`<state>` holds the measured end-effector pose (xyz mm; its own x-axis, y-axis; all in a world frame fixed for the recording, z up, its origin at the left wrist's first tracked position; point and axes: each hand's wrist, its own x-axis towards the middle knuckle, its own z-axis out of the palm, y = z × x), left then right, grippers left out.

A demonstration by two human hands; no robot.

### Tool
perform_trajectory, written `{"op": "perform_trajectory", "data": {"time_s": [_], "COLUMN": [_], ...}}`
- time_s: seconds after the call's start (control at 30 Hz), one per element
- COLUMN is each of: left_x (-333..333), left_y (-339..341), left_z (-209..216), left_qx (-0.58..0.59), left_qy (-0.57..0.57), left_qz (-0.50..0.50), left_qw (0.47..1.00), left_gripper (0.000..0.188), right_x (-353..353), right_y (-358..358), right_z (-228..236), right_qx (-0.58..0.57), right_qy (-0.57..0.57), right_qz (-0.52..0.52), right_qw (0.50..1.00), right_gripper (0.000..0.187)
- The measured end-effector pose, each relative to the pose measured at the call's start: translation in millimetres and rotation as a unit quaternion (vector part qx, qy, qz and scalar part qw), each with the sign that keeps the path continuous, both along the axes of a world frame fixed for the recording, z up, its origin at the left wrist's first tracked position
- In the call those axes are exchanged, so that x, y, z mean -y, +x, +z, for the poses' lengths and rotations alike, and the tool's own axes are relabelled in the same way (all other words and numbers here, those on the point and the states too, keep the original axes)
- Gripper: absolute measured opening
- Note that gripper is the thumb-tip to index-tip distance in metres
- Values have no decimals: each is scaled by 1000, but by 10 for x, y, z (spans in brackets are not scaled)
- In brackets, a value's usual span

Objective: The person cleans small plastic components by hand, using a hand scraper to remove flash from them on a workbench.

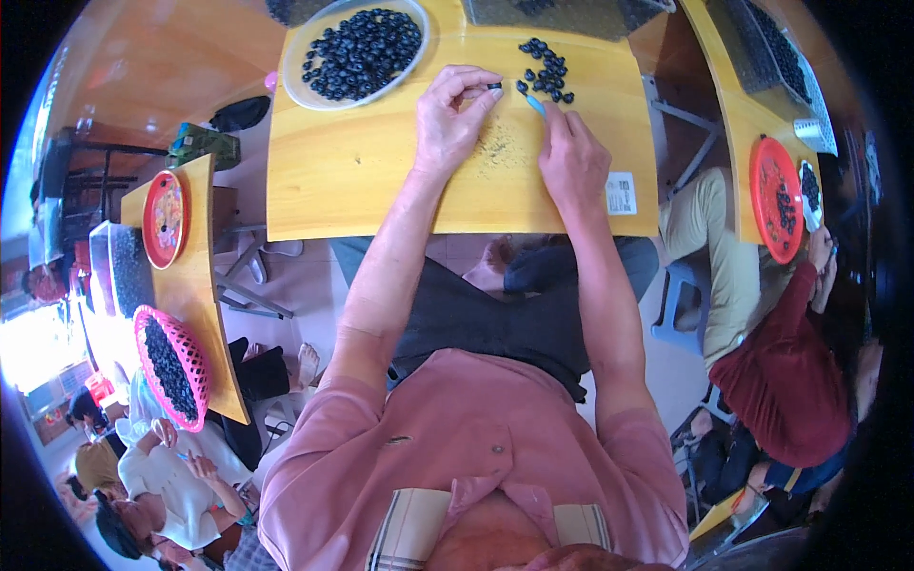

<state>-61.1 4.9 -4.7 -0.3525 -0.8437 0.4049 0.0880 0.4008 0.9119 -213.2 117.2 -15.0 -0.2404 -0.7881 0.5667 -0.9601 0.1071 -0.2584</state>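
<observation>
Over the yellow table (pixel 381 190), my left hand (pixel 449 119) pinches a small black, bead-like piece (pixel 494 86) between thumb and fingertips. My right hand (pixel 574 157) is closed around a slim blue tool (pixel 536 103), whose kind I cannot make out. Its front end points toward the left hand, close beside a loose black piece; whether they touch is unclear. A small pile of shiny black pieces (pixel 546 71) lies just beyond the right hand. To the far left stands a round pale bowl (pixel 415 71) full of similar black pieces (pixel 357 52).
Fine crumbs (pixel 495 143) dot the tabletop between my hands. A white label (pixel 621 193) sits near the right edge. A clear container (pixel 571 17) stands at the far edge. People work at side tables, with a red tray (pixel 764 214) right and a pink basket (pixel 198 366) left.
</observation>
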Motion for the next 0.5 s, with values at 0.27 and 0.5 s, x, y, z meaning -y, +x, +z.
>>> {"op": "perform_trajectory", "data": {"time_s": [0.27,0.5], "left_x": [543,465], "left_y": [573,274], "left_z": [246,283], "left_qx": [179,244], "left_qy": [-227,-168], "left_qz": [250,84], "left_qw": [924,951], "left_gripper": [28,18], "right_x": [-48,-19], "right_y": [-17,-35], "right_z": [-11,8], "right_qx": [-9,28], "right_qy": [0,-73], "right_qz": [-24,-33], "right_qw": [1000,996], "right_gripper": [29,29]}}
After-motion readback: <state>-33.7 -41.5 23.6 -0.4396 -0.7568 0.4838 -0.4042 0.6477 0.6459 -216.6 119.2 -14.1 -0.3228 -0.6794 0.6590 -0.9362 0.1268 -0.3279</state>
